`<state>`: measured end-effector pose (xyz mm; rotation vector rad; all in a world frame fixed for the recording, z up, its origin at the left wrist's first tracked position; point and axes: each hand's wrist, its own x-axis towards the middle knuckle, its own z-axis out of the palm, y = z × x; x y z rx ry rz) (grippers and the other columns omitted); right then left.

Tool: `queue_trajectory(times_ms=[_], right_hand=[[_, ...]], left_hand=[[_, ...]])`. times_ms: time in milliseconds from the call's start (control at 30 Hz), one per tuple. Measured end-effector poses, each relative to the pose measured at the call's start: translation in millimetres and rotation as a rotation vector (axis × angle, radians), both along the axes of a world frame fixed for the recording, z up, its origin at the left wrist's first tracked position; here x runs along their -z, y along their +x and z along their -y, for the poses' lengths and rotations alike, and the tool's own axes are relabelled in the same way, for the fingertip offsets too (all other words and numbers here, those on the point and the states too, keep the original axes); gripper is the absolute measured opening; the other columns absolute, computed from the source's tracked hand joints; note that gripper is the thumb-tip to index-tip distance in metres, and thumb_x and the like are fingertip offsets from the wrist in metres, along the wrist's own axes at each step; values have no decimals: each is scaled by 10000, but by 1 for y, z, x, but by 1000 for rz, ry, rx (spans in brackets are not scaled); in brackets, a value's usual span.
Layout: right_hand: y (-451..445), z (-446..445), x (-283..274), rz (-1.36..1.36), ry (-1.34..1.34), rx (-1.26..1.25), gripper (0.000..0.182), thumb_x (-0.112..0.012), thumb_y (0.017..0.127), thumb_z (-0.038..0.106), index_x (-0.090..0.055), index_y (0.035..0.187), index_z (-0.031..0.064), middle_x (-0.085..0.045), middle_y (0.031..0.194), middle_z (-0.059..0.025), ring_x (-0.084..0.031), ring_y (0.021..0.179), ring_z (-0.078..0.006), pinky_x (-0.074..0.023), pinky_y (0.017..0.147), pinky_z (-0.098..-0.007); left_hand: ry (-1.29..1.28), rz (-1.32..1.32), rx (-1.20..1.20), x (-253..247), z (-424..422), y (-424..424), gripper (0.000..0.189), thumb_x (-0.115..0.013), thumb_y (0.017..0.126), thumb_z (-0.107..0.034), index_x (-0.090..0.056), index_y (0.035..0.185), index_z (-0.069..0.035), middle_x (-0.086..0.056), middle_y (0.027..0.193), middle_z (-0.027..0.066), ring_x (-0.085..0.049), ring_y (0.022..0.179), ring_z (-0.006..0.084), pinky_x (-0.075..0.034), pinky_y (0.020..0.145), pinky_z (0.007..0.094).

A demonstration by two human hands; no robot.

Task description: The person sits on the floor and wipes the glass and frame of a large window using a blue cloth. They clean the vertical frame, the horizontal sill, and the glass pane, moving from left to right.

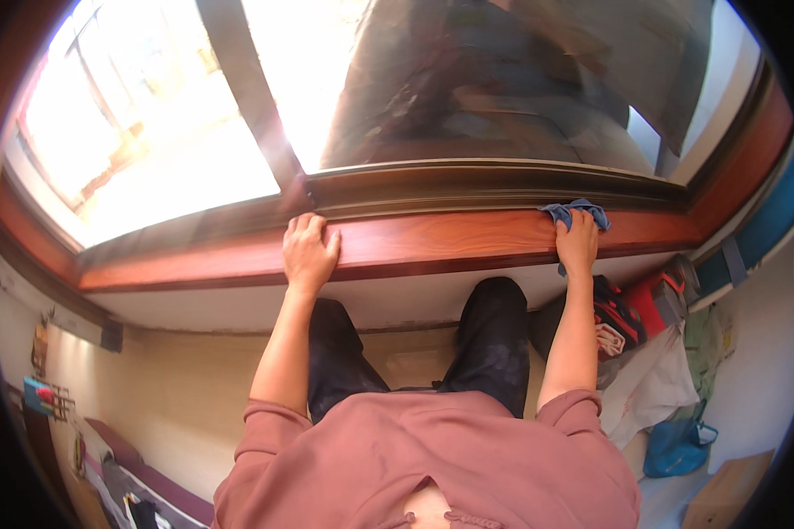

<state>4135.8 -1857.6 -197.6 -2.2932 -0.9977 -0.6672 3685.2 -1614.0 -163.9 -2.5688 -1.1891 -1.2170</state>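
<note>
A reddish wooden windowsill (437, 238) runs across in front of me, below a window with dark frame rails (489, 188). My left hand (309, 253) rests on the sill near its middle, thumb apart from the fingers, holding nothing. Towards the sill's right end, my right hand (577, 241) presses on a crumpled blue cloth (585, 206). Part of the cloth sticks out past the fingertips up to the frame, and a bit hangs beside the wrist at the sill's front edge.
Bags and a red item (642, 307) stand on the floor at the right, near a white sack (648, 390), a blue bag (678, 449) and a cardboard box (728, 489). A bed or couch with purple fabric (165, 486) is at the lower left.
</note>
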Motion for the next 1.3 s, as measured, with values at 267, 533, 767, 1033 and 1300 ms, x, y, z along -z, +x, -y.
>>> queue_trajectory(times_ms=[267, 533, 767, 1033, 1300], right_hand=[[-191, -87, -8, 23, -39, -525, 510, -733, 883, 354, -627, 1268, 36, -550, 1349, -200, -502, 1265, -387, -388, 1103, -500], [-274, -132, -33, -36, -50, -984, 297, -648, 960, 310, -711, 1180, 120, -635, 1277, -123, -566, 1221, -327, -429, 1054, -467], [-208, -96, -25, -9, -113, -672, 313, -618, 965, 239, -667, 1240, 99, -611, 1336, -160, -541, 1268, -360, -407, 1092, -465], [-257, -118, -13, 18, -43, -602, 358, -671, 923, 253, -667, 1228, 66, -608, 1312, -175, -549, 1240, -374, -412, 1090, -472], [-409, -175, -19, 81, 53, -975, 432, -804, 789, 179, -673, 1192, 95, -626, 1296, -141, -570, 1233, -348, -443, 1075, -468]], left_hand=[[10, 25, 14, 9, -3, -1, 236, -684, 876, -214, -667, 1000, -13, -651, 1117, 146, -589, 1101, 359, -476, 964, 458], [28, 21, 67, 13, -6, -3, 195, -659, 892, -177, -668, 996, -12, -634, 1123, 159, -578, 1116, 365, -468, 981, 475], [94, -10, 85, 12, -15, -47, 221, -693, 888, -209, -695, 998, -18, -645, 1225, 207, -559, 1236, 386, -432, 1080, 479], [55, 2, -352, 34, -80, -158, 415, -699, 882, -403, -701, 1098, -48, -623, 1227, 183, -541, 1213, 360, -414, 1064, 492], [48, -90, -354, 35, -79, -150, 506, -645, 913, -474, -692, 1197, -58, -611, 1281, 185, -527, 1254, 354, -397, 1082, 494]])
